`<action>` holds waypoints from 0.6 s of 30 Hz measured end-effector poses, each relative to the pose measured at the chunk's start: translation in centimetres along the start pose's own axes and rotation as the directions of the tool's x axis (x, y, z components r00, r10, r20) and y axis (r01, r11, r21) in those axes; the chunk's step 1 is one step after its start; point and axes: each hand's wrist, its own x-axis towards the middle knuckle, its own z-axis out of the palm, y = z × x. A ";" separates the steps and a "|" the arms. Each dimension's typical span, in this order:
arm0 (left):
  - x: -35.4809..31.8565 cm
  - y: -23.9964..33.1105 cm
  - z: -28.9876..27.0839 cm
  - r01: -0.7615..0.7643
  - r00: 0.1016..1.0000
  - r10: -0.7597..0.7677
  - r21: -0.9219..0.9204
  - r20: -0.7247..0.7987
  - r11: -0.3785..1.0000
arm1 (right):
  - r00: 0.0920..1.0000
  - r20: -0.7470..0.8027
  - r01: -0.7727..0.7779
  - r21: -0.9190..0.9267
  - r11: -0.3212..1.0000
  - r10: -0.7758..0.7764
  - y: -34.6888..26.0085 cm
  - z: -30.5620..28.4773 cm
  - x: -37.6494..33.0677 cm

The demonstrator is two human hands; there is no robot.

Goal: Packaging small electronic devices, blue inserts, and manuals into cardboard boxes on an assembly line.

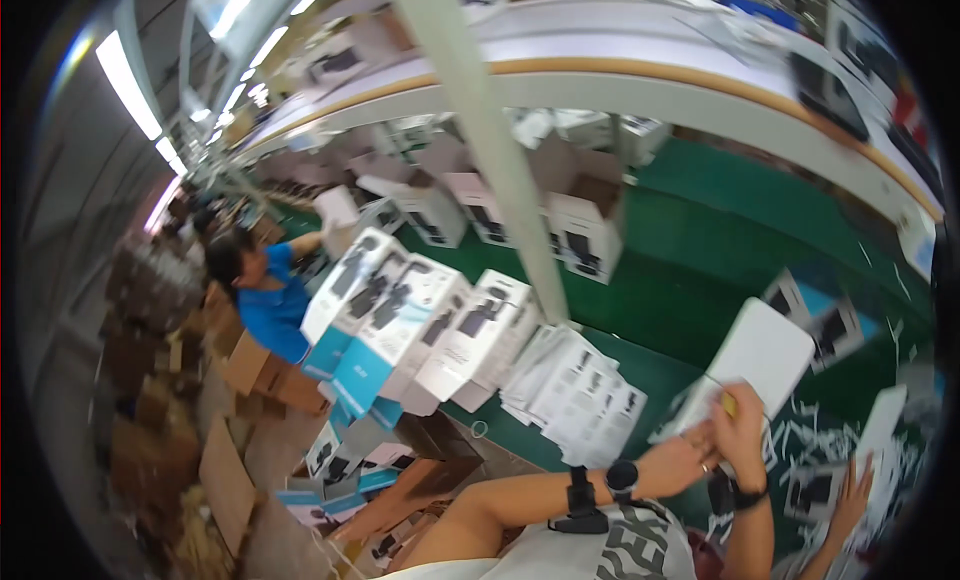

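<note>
My right hand [738,420] is closed around a small yellow object [728,404], too blurred to name, at the near edge of a flat white box [757,352]. Close against it, my left hand [688,456] has its fingers curled together; whatever they pinch is hidden. Both hands are over the green work surface, to the right of a fanned stack of printed sheets [585,395]. Part of the white box lies behind my fingers.
Printed white-and-blue cartons [400,315] crowd the left side. Open cartons [590,215] line the back below a raised shelf [640,75], beside a slanted post [490,140]. White strips [815,440] litter the right, near another person's hand [852,500]. A co-worker in blue [268,305] stands farther left.
</note>
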 end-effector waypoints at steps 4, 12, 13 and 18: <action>0.0 -0.7 0.0 -0.108 0.981 0.113 0.040 -0.155 0.993 | 0.914 -0.331 -0.215 0.091 0.972 0.233 7.7 -8.4 -9.2; -0.3 -1.7 0.9 -0.148 0.979 0.151 0.030 -0.139 0.988 | 0.842 -0.197 -0.479 0.158 0.864 0.503 8.6 -10.3 -10.6; -0.4 -1.7 0.6 -0.143 0.976 0.150 0.055 -0.157 0.988 | 0.842 -0.193 -0.480 0.159 0.863 0.504 6.4 -9.0 -9.2; -0.2 -0.7 -5.3 -0.005 0.993 0.030 -0.208 0.116 0.978 | 0.813 -0.104 -0.363 0.678 0.639 0.572 2.6 -7.0 -9.0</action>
